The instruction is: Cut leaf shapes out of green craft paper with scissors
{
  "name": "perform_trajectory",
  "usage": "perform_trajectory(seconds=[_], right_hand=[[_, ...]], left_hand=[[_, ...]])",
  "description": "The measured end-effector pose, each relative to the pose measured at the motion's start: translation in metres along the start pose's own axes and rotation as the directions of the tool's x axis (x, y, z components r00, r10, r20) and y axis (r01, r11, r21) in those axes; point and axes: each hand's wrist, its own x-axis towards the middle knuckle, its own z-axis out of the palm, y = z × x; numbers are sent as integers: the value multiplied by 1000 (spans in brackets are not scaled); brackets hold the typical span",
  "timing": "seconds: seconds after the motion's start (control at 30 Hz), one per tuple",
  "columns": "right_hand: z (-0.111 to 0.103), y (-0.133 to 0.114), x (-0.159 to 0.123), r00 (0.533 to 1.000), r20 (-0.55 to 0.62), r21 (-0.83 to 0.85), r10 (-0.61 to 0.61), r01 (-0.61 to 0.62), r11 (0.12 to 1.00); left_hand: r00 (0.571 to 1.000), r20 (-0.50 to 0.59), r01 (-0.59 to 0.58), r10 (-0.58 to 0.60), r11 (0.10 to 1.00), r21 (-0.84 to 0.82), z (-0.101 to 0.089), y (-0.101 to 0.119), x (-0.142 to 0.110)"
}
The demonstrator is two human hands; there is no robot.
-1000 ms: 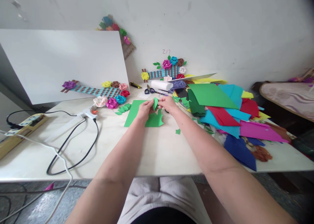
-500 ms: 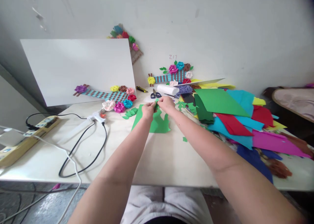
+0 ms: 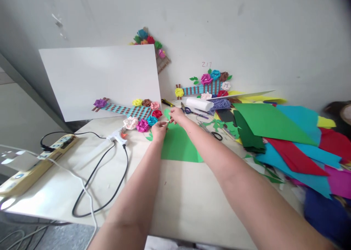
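A green paper leaf (image 3: 167, 113) shows at the fingertips of my right hand (image 3: 177, 115), which is closed on it. Just nearer and to the left, my left hand (image 3: 159, 131) is closed in a pinch; what lies between its fingers is too small to make out. Under both hands lies a cut green sheet (image 3: 179, 146). Several cut green leaves (image 3: 149, 136) rest beside my left hand, partly hidden by it. Black-handled scissors (image 3: 216, 136) lie right of the sheet, partly behind my right forearm. Green scraps (image 3: 219, 125) are scattered there.
Paper-flower guitars (image 3: 128, 110) stand near a white board (image 3: 101, 82) and the wall. A glue gun (image 3: 116, 136), its black cord and a power strip (image 3: 35, 166) occupy the left. Coloured paper (image 3: 276, 124) is piled at right. A cutter (image 3: 167, 102) and purple scissors (image 3: 188, 110) lie behind.
My view has shifted, so the table sits further right in it. Both hands have moved left over the green sheet, toward the cut leaves, and the leaf now shows beyond my right fingertips.
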Motion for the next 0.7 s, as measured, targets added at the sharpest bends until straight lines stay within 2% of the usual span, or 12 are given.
perform_trajectory(seconds=[0.07,0.17,0.23,0.27,0.33,0.43,0.5,0.57,0.63,0.7], right_hand=[[8,5,7,1000,0,-7,9,-9,1000],[15,12,16,1000,9,-14,20,-20,1000],[18,16,19,999,25,-16,23,-23,1000],[19,18,20,999,36,-19,26,-26,1000],[20,19,20,998,57,-28,37,-36,999],[22,20,19,995,79,-46,61,-57,997],[22,22,21,994,79,-57,71,-67,996],[23,24,25,995,64,-71,77,-72,995],[25,28,30,996,40,-87,81,-77,993],[27,31,35,996,15,-95,84,-82,992]], left_hand=[[998,57,-32,28,997,73,-7,-2,2],[978,178,-145,107,967,211,-17,-1,1],[957,236,-247,170,905,347,-20,3,-3],[950,229,-290,210,863,414,-21,5,-6],[951,147,-309,273,811,496,-20,11,-11],[950,-78,-232,304,847,478,-21,18,-13],[934,-245,-128,261,883,452,-23,22,-7],[906,-387,-8,170,923,384,-28,22,1],[872,-467,26,148,938,345,-33,20,11],[855,-485,1,185,934,358,-36,15,17]])
